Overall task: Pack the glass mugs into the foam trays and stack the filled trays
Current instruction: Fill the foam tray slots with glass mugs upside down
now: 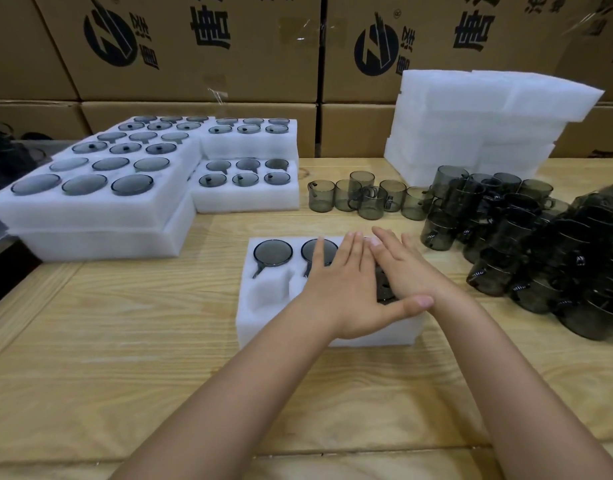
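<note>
Left hand: the left hand (336,285) is lying flat on the white foam tray (263,327), fingers straight and together, gripping nothing; its thumb is stretching across to the other wrist.
Right hand: the right hand (402,268) is lying flat beside it with straight fingers, covering a dark glass piece (384,291) in the tray and holding nothing.
Tray: it is sitting on the pale wooden worktop (125,341) in front of the person; two smoky grey glass mugs (273,252) are filling its back pockets.
Loose mugs: a row of single mugs (364,197) is standing behind the tray, and nested mug stacks (540,244) are lying at the right.
Filled trays: stacked foam trays of glassware (90,202) are sitting at the left.
Blank foam: a pile of white foam blocks (488,123) is standing at the back right.
Writing: brown cardboard cartons (229,64) are showing a round black logo (111,36) and large black Chinese characters, seemingly upside down; I cannot read them. The tags on the mugs are too small to read.
</note>
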A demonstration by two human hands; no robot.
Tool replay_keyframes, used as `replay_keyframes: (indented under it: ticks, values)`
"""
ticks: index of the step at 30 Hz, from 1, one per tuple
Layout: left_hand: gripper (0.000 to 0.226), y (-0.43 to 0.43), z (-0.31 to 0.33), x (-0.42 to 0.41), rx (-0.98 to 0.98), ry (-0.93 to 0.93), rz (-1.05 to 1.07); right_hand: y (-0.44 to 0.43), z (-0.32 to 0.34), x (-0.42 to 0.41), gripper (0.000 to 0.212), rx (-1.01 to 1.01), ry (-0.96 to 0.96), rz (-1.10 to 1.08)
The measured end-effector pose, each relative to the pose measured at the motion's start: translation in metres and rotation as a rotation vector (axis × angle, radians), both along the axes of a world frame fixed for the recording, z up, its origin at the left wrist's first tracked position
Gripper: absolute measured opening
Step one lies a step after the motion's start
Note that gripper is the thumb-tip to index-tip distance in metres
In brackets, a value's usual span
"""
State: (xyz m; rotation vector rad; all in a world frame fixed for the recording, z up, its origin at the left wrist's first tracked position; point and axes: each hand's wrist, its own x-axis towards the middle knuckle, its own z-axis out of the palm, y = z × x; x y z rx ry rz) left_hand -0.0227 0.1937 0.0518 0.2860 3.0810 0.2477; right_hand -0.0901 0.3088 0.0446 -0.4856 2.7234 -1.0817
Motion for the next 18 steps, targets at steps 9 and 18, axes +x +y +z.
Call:
replay_keyframes:
  ticks: [9, 18]
  values:
    - [0.137, 0.017, -0.001, 0.001, -0.248, -0.025, 0.023, 0.005, -0.013, 0.008, 0.051, -0.05, 0.018, -0.059]
    - [0.122, 0.022, -0.006, 0.003, -0.231, 0.028, 0.122, -0.002, -0.014, 0.015, 0.049, -0.014, 0.082, -0.224]
